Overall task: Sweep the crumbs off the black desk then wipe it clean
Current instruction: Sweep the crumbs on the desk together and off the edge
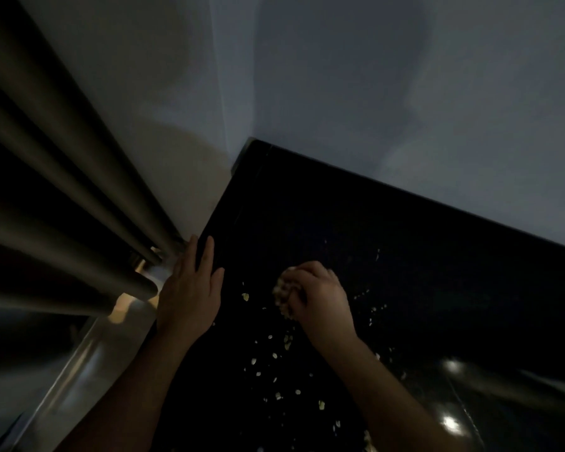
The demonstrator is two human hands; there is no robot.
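The black desk (388, 243) fills the right and lower middle of the head view, pushed into a wall corner. Several pale crumbs (276, 357) lie scattered on it, mostly near the front and between my arms. My right hand (320, 298) is closed on a light crumpled wad (282, 293), a cloth or tissue, pressed down on the desk. My left hand (191, 288) lies flat with fingers together at the desk's left edge, holding nothing.
A dark pleated curtain (56, 203) hangs at the left, close to my left hand. Pale walls (405, 93) meet behind the desk. A lighter floor or sill strip (88, 363) runs beside the desk's left edge. Bright reflections (450, 422) glint at the lower right.
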